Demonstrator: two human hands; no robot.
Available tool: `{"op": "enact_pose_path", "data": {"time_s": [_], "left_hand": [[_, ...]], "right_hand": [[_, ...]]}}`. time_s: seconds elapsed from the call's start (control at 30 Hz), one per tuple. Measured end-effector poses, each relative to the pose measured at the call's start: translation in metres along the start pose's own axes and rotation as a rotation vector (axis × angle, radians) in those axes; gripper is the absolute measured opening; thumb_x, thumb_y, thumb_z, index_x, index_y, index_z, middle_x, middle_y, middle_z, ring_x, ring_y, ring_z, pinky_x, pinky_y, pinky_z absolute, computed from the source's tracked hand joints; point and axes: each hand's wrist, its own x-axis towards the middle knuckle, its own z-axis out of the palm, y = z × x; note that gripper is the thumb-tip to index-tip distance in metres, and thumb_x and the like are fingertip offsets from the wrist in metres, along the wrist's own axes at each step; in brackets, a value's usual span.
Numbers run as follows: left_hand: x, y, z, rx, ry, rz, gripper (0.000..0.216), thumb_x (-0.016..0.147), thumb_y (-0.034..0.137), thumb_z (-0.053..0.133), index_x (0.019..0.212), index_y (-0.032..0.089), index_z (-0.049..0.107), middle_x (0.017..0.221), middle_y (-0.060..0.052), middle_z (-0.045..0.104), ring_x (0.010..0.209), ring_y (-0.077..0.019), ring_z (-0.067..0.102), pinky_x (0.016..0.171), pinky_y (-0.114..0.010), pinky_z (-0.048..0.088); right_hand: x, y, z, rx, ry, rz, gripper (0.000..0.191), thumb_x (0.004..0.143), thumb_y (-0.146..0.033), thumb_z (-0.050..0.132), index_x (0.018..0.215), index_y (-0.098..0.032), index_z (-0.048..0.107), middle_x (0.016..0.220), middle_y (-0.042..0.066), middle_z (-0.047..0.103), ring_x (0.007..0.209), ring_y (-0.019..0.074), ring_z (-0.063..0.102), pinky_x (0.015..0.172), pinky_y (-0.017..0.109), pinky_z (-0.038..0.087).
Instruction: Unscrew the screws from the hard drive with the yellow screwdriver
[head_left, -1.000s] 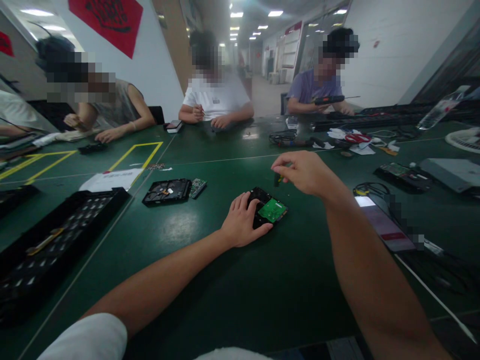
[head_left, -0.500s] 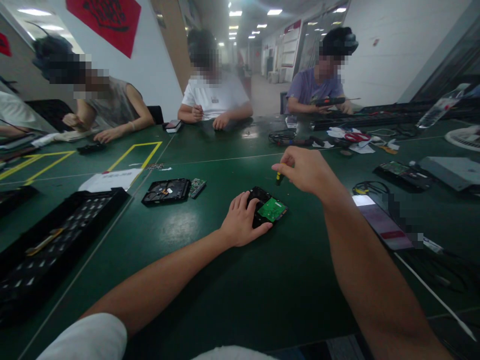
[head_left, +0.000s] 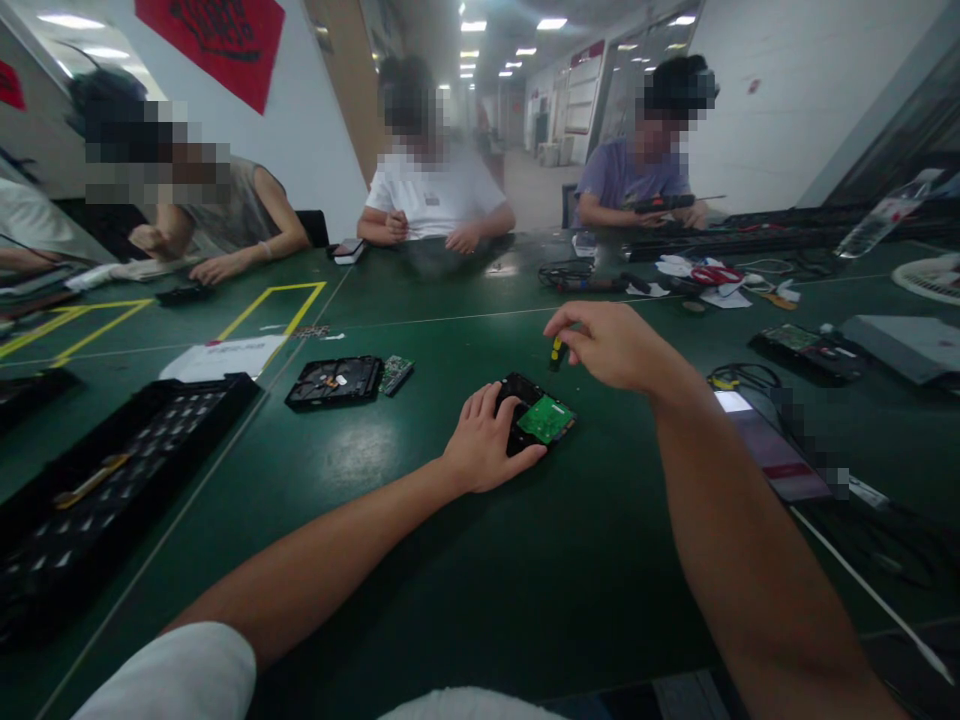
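A hard drive (head_left: 513, 437) with a green circuit board (head_left: 547, 420) facing up lies on the table before me. My left hand (head_left: 487, 440) steadies it, fingers over its left side and thumb along the near edge. Above and to the right of the drive, my right hand (head_left: 600, 340) pinches a small yellow-and-black screwdriver (head_left: 556, 355). It points down beyond the drive's far right corner and looks apart from it; its tip is too small to make out. Left of my left hand sit another black drive (head_left: 334, 383) and a loose circuit board (head_left: 396, 374).
A long black slotted tray (head_left: 112, 500) lies at the left, near a white sheet (head_left: 225, 358). At the right are a phone (head_left: 780, 450), cables, another drive (head_left: 806, 352) and a grey box (head_left: 907, 345). Several people sit across the green table (head_left: 360, 620).
My right hand has shifted slightly and its fingers have changed their hold on the screwdriver. My left hand and the hard drive stay put. A co-worker's hand across the table moved right.
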Motion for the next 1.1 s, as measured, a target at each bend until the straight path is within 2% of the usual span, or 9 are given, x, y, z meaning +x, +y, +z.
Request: {"op": "enact_pose_path", "data": {"time_s": [0.1, 0.17, 0.23, 0.4, 0.53, 0.67, 0.87, 0.97, 1.1], "left_hand": [[0.0, 0.0, 0.0, -0.003, -0.004, 0.0, 0.081, 0.091, 0.081, 0.057, 0.148, 0.024, 0.05, 0.163, -0.019, 0.038, 0.154, -0.0441, 0.034, 0.124, -0.066, 0.033], [0.0, 0.001, -0.001, -0.004, -0.007, 0.001, 0.081, 0.091, 0.081, 0.057, 0.148, 0.024, 0.05, 0.163, -0.019, 0.038, 0.155, -0.0444, 0.034, 0.124, -0.066, 0.033], [0.0, 0.002, -0.002, 0.0, -0.007, -0.002, 0.081, 0.091, 0.081, 0.056, 0.148, 0.023, 0.05, 0.163, -0.02, 0.038, 0.155, -0.0444, 0.034, 0.125, -0.066, 0.032], [0.0, 0.003, -0.003, -0.007, -0.009, -0.002, 0.082, 0.091, 0.081, 0.057, 0.147, 0.021, 0.051, 0.163, -0.021, 0.038, 0.155, -0.045, 0.034, 0.125, -0.066, 0.032], [0.0, 0.002, -0.003, -0.015, -0.005, -0.002, 0.082, 0.091, 0.081, 0.057, 0.147, 0.023, 0.05, 0.163, -0.02, 0.039, 0.154, -0.0444, 0.034, 0.124, -0.066, 0.032], [0.0, 0.002, -0.003, -0.021, -0.002, -0.001, 0.081, 0.091, 0.081, 0.057, 0.147, 0.023, 0.051, 0.163, -0.019, 0.039, 0.154, -0.0445, 0.034, 0.125, -0.066, 0.032], [0.0, 0.001, -0.002, -0.019, -0.009, -0.002, 0.082, 0.091, 0.08, 0.058, 0.147, 0.022, 0.051, 0.163, -0.02, 0.038, 0.154, -0.0457, 0.034, 0.125, -0.066, 0.032], [0.0, 0.001, -0.001, -0.003, -0.013, -0.001, 0.082, 0.091, 0.081, 0.057, 0.148, 0.021, 0.05, 0.163, -0.021, 0.037, 0.155, -0.0454, 0.033, 0.125, -0.065, 0.031], [0.0, 0.001, -0.002, 0.013, -0.02, 0.001, 0.083, 0.091, 0.081, 0.056, 0.148, 0.02, 0.05, 0.163, -0.021, 0.038, 0.154, -0.0452, 0.033, 0.125, -0.064, 0.032]], "right_hand": [[0.0, -0.003, 0.003, 0.076, -0.012, 0.037, 0.022, 0.099, -0.018, 0.057, 0.113, -0.019, 0.074, 0.088, 0.003, 0.08, 0.073, 0.018, 0.073, 0.076, 0.03, 0.05], [0.0, -0.003, 0.007, 0.092, -0.018, 0.053, 0.018, 0.102, -0.029, 0.059, 0.107, -0.019, 0.072, 0.091, 0.005, 0.08, 0.073, 0.018, 0.073, 0.075, 0.03, 0.051], [0.002, -0.003, 0.009, 0.057, -0.023, 0.049, 0.021, 0.104, -0.035, 0.058, 0.099, -0.019, 0.072, 0.087, 0.006, 0.08, 0.075, 0.019, 0.073, 0.075, 0.03, 0.05], [0.003, -0.003, 0.007, 0.016, -0.02, -0.002, 0.016, 0.102, -0.028, 0.058, 0.097, -0.019, 0.072, 0.085, 0.005, 0.079, 0.07, 0.0188, 0.073, 0.073, 0.03, 0.05], [0.0, -0.003, 0.007, 0.108, 0.013, 0.069, 0.014, 0.099, -0.024, 0.059, 0.108, -0.019, 0.068, 0.085, 0.004, 0.08, 0.064, 0.0171, 0.073, 0.071, 0.029, 0.053], [0.0, -0.001, 0.008, 0.088, 0.013, 0.085, 0.017, 0.098, -0.022, 0.057, 0.11, -0.02, 0.069, 0.08, 0.004, 0.079, 0.072, 0.0202, 0.074, 0.073, 0.031, 0.053], [0.001, 0.001, 0.003, 0.027, 0.003, -0.051, 0.022, 0.094, -0.017, 0.056, 0.105, -0.021, 0.075, 0.1, 0.005, 0.081, 0.081, 0.0194, 0.072, 0.08, 0.031, 0.05], [0.0, 0.0, -0.001, 0.003, -0.033, -0.071, 0.028, 0.094, -0.014, 0.054, 0.109, -0.02, 0.077, 0.094, 0.005, 0.08, 0.081, 0.0196, 0.072, 0.082, 0.031, 0.049], [-0.002, 0.0, -0.001, -0.004, -0.022, -0.02, 0.03, 0.095, -0.014, 0.055, 0.117, -0.02, 0.076, 0.087, 0.004, 0.079, 0.078, 0.0202, 0.072, 0.08, 0.032, 0.049]]}}
